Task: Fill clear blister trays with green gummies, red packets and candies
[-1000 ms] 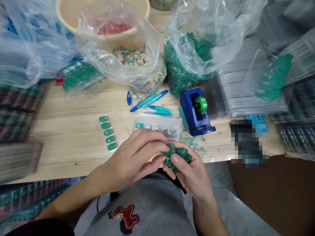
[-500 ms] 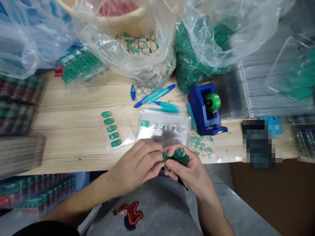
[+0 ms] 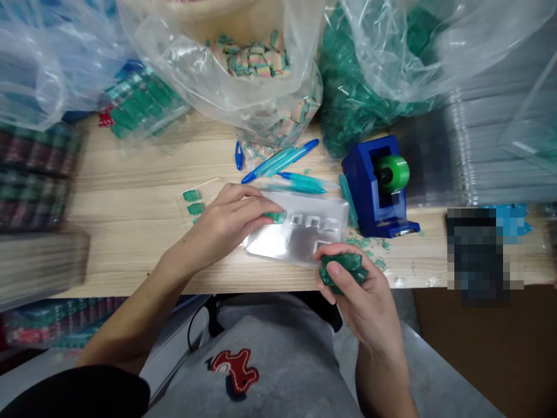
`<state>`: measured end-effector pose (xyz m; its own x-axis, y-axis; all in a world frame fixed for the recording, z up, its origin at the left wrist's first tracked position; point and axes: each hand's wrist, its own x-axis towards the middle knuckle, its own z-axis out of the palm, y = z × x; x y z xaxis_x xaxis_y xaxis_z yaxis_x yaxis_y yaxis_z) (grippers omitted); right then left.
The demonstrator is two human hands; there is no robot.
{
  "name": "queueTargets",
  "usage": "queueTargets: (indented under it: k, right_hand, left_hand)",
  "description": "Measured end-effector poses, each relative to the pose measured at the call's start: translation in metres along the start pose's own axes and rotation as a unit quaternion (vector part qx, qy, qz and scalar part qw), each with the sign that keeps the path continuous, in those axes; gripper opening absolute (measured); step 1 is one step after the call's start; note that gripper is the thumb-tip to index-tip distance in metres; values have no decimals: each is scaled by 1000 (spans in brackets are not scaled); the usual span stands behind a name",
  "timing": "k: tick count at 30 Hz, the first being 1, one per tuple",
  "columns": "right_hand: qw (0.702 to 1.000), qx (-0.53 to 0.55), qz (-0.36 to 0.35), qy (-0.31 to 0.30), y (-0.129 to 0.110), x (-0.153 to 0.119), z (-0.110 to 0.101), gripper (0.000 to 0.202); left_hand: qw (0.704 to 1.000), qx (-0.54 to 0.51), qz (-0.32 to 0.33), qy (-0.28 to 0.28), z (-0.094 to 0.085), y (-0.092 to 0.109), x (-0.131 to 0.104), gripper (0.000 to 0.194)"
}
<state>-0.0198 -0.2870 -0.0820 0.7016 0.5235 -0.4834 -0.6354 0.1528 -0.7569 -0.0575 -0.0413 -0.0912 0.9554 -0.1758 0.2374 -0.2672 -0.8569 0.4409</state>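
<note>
My left hand (image 3: pixel 226 223) reaches over a clear plastic blister tray (image 3: pixel 278 244), its fingertips closed on a small green translucent block (image 3: pixel 277 217) at the tray's row of pockets. The pockets to the right of that block hold nothing green. My left fingers cover the pockets at the left end. In my right hand (image 3: pixel 354 278), at the tray's lower right corner, is a bunch of green blocks (image 3: pixel 342 271) pinned under the thumb. Left of the tray, a second clear tray (image 3: pixel 183 209) with green blocks in it is partly hidden by my left hand.
Behind the trays lie blue pens (image 3: pixel 282 162) and a bag of striped pieces (image 3: pixel 256 61). A bag of green pieces (image 3: pixel 357 98) stands beside it. A blue tape dispenser (image 3: pixel 363 197) is to the right, with green crumbs (image 3: pixel 376 249) near it. Stacked packs (image 3: pixel 35 186) line the left.
My hands have parted. The left moved up and left to the tray's pockets with a green block; the right moved to the right, keeping its bunch of blocks. The view has shifted slightly.
</note>
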Motion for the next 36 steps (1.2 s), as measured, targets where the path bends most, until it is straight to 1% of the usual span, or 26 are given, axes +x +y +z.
queueTargets:
  k: [3, 7, 9, 11, 13, 15, 17, 19, 21, 24, 26, 28, 30, 33, 36]
  right_hand:
    - [1000, 15, 9, -4, 0, 2, 2, 9]
    - [998, 62, 11, -16, 0, 5, 8, 20]
    - [996, 80, 19, -31, 0, 4, 10, 27]
    - [996, 75, 23, -43, 0, 2, 11, 32]
    - [998, 38, 15, -44, 1, 0, 12, 38]
    - [999, -32, 5, -42, 1, -2, 14, 45]
    - [993, -106, -10, -45, 0, -4, 16, 50]
    - [987, -149, -21, -50, 0, -5, 18, 46]
    - [988, -146, -24, -44, 0, -5, 18, 38]
    - [995, -91, -12, -31, 0, -4, 17, 31]
    - [998, -50, -9, -28, 0, -2, 17, 24]
    - [999, -18, -14, -24, 1, 0, 16, 18]
    - [1000, -4, -15, -25, 2, 2, 17, 20]
    - [999, -19, -5, -41, 5, 3, 19, 22]
    - [999, -38, -8, -30, 8, 2, 21, 18]
  left_hand:
    - [999, 19, 31, -2, 2, 4, 2, 21]
    - [999, 47, 14, -12, 4, 7, 4, 18]
    - [999, 33, 10, -20, 1, 11, 5, 20]
    - [1000, 1, -3, -18, -5, 19, 6, 23]
    - [998, -50, -18, -17, -11, 34, 8, 23]
    - [993, -111, -11, -25, -15, 50, 11, 22]
    - [987, -154, 12, -36, -14, 63, 14, 22]
    - [983, -177, 22, -45, -10, 70, 16, 23]
    - [979, -200, -2, -41, -6, 69, 17, 21]
    - [967, -244, -76, -2, -2, 62, 13, 19]
    - [959, -263, -107, 13, -1, 58, 10, 16]
    - [952, -284, -111, 1, 0, 57, 8, 13]
    - [948, -302, -103, -2, 0, 58, 8, 12]
    - [957, -279, -81, 18, 0, 61, 9, 12]
    - [968, -243, -65, 18, 1, 63, 9, 13]
